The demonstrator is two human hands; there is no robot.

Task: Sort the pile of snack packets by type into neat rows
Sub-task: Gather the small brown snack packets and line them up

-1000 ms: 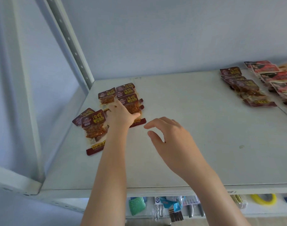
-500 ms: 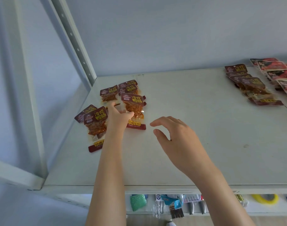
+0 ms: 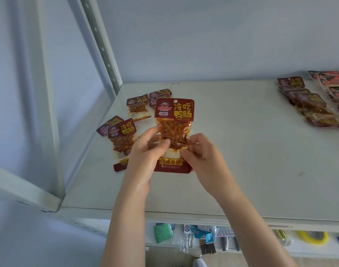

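Lifted off the shelf (image 3: 241, 151), packet (image 3: 173, 120) now between left hand (image 3: 145, 149) and right hand (image 3: 201, 153)

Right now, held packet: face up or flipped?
Face up. The held packet shows its printed front and clear window; left hand and right hand pinch its sides.

Both forearms are bare, with no sleeves showing up to the lower edge of the view. The left hand (image 3: 145, 151) and right hand (image 3: 204, 157) wear no gloves. The fingers (image 3: 159, 144) have short, unpainted nails
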